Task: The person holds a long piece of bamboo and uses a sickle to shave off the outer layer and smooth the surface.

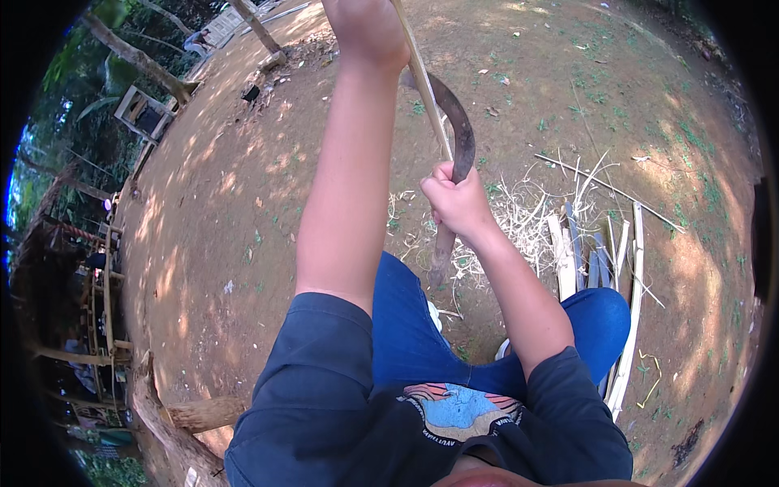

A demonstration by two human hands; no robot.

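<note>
My left hand (pixel 367 31) is stretched far forward at the top edge, partly cut off by it. It is closed around a long pale strip of split bamboo (pixel 426 79), which slants down toward my other hand. My right hand (pixel 460 199) is wrapped round the wooden handle (pixel 442 253) of a sickle. The dark curved blade (pixel 460 122) arcs up and to the left, its upper end passing behind the strip. The strip's lower end comes close to my right fist; whether they touch I cannot tell.
Curly pale shavings (pixel 523 223) lie on the bare earth beyond my knees. Several split strips (pixel 561 256) are laid by my right knee, with a long one (pixel 637 243) alongside. Logs (pixel 207 414) lie at the near left. A person (pixel 197 42) is far off by the trees.
</note>
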